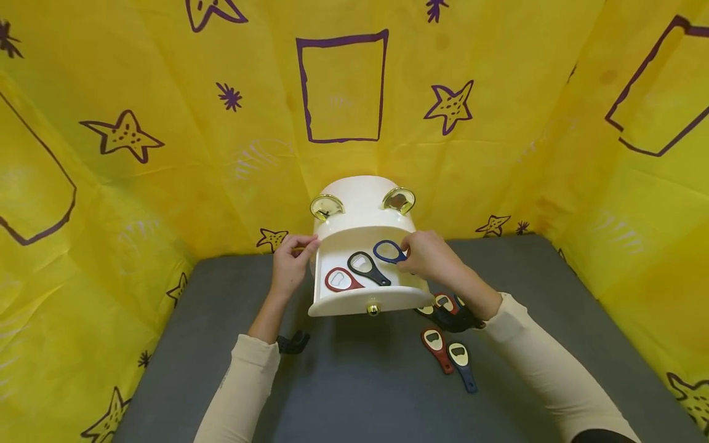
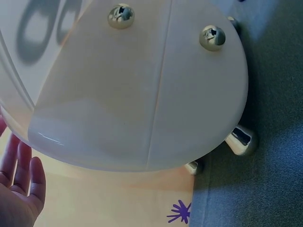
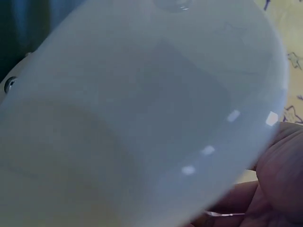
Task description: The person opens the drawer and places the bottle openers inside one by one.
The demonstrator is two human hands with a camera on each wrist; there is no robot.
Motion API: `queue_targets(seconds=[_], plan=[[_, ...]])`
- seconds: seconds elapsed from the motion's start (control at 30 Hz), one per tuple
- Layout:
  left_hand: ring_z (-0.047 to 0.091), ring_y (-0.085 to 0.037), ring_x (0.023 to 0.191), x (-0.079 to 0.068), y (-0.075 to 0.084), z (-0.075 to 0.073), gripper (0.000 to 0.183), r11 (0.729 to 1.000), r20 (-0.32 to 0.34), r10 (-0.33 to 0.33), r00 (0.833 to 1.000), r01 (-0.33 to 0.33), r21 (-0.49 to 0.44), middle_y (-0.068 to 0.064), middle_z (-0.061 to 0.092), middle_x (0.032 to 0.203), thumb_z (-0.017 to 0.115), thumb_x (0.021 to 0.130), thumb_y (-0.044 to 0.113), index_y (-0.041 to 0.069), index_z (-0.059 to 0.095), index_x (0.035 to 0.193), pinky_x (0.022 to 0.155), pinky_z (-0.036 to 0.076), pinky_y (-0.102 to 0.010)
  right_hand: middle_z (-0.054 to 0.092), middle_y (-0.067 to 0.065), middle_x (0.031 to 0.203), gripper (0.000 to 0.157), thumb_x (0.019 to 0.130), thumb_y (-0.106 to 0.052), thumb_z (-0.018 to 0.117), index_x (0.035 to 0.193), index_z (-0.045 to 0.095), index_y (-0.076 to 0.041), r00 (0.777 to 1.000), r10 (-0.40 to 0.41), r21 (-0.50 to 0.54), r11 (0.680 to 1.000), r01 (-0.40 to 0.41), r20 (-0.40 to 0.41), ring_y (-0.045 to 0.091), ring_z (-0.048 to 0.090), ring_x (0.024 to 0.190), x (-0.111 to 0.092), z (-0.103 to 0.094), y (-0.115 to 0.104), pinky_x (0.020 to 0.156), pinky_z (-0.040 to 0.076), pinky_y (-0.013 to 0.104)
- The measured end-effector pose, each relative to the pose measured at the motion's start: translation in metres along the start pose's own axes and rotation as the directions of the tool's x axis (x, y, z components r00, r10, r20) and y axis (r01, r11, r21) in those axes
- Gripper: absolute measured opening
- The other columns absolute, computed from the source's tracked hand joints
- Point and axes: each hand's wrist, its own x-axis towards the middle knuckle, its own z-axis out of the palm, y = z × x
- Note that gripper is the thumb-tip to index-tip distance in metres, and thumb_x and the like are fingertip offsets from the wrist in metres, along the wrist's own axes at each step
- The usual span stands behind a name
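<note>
“While we inspect the drawer, where do we find the blue bottle opener?”

“At the drawer's right side, we see its handle end pinched in the right hand.”

“What of the left hand?”

“We see fingertips at the left edge of the cabinet; we cannot tell whether they pinch. A red opener and a black opener lie in the drawer.”

Shows two hands, one cabinet, two gold ears, two knobs, three bottle openers at the drawer, at least five on the table.
</note>
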Motion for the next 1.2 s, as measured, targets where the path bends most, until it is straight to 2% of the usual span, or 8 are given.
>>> queue_targets(seconds=[0.13,0.27,0.33,0.53,0.7,0.87,1.03,1.2], plan=[[0.053,0.003,0.077,-0.001,-0.002,0.000,0.018,1.000,0.004,-0.013,1.000,0.013,0.002,-0.022,0.061,0.097,0.070,0.087,0.001,-0.013,0.068,0.097,0.068,0.047,-0.009,0.071,0.009,0.079,0.019,0.074,-0.014,0.076,0.086,0.073,0.001,1.000,0.002,-0.050,0.999,-0.002,-0.009,0.025,0.060,0.073,0.002,0.005,-0.002,0.065,0.047,0.035],[0.054,0.004,0.076,-0.002,-0.003,0.000,0.018,1.000,0.001,-0.005,1.000,0.005,-0.004,-0.019,0.061,0.096,0.070,0.087,0.001,-0.013,0.069,0.097,0.068,0.047,-0.009,0.059,0.003,0.063,0.018,0.074,-0.017,0.078,0.072,0.069,-0.002,1.000,0.009,-0.037,0.999,-0.010,-0.027,0.021,0.053,0.064,0.001,0.008,-0.003,0.058,0.041,0.031],[0.054,0.004,0.077,-0.001,-0.003,0.001,0.018,1.000,0.003,0.001,1.000,-0.001,-0.005,-0.018,0.062,0.096,0.070,0.087,0.002,-0.013,0.069,0.097,0.068,0.047,-0.009,0.058,0.002,0.061,0.021,0.076,-0.020,0.079,0.070,0.068,-0.004,0.999,0.008,-0.020,1.000,-0.009,-0.046,0.019,0.052,0.062,-0.001,0.008,-0.002,0.057,0.039,0.029],[0.054,0.004,0.079,-0.001,-0.003,0.003,0.018,1.000,0.013,-0.002,1.000,0.002,-0.013,-0.023,0.061,0.099,0.070,0.087,0.001,-0.013,0.068,0.098,0.068,0.047,-0.010,0.071,0.005,0.075,0.019,0.082,-0.023,0.076,0.083,0.074,-0.005,0.997,-0.039,0.101,0.994,0.046,-0.068,0.017,0.060,0.069,-0.014,0.003,0.008,0.065,0.047,0.029],[0.054,0.004,0.080,-0.001,-0.004,0.003,0.018,1.000,0.010,-0.004,1.000,0.004,-0.011,-0.025,0.061,0.100,0.070,0.087,0.001,-0.013,0.068,0.098,0.069,0.047,-0.010,0.073,0.007,0.083,0.021,0.087,-0.024,0.073,0.093,0.075,-0.004,0.999,0.005,0.240,0.971,0.004,-0.038,0.017,0.063,0.076,-0.028,-0.004,0.016,0.071,0.052,0.031],[0.054,0.001,0.080,-0.002,-0.003,0.003,0.018,1.000,-0.003,0.009,1.000,-0.009,-0.010,-0.023,0.061,0.097,0.070,0.087,0.001,-0.013,0.068,0.097,0.069,0.047,-0.010,0.074,0.007,0.091,0.021,0.090,-0.025,0.070,0.099,0.074,-0.006,0.998,0.055,0.337,0.941,-0.042,-0.029,0.017,0.066,0.083,-0.042,-0.007,0.024,0.077,0.055,0.033],[0.054,-0.003,0.079,-0.001,-0.002,0.001,0.018,1.000,-0.009,0.009,1.000,-0.009,-0.004,-0.018,0.061,0.094,0.070,0.086,0.001,-0.013,0.068,0.098,0.068,0.048,-0.010,0.074,0.008,0.094,0.022,0.090,-0.025,0.070,0.101,0.074,-0.006,0.998,0.062,0.402,0.915,-0.044,-0.033,0.016,0.065,0.081,-0.056,-0.006,0.029,0.070,0.055,0.027],[0.054,0.001,0.079,-0.001,-0.001,0.000,0.018,1.000,-0.004,0.008,1.000,-0.008,-0.003,-0.020,0.060,0.095,0.070,0.087,0.001,-0.013,0.068,0.099,0.069,0.048,-0.010,0.073,0.010,0.092,0.023,0.091,-0.024,0.070,0.101,0.072,-0.004,0.998,0.053,0.478,0.878,-0.031,-0.032,0.013,0.064,0.073,-0.070,-0.005,0.028,0.063,0.054,0.024]])
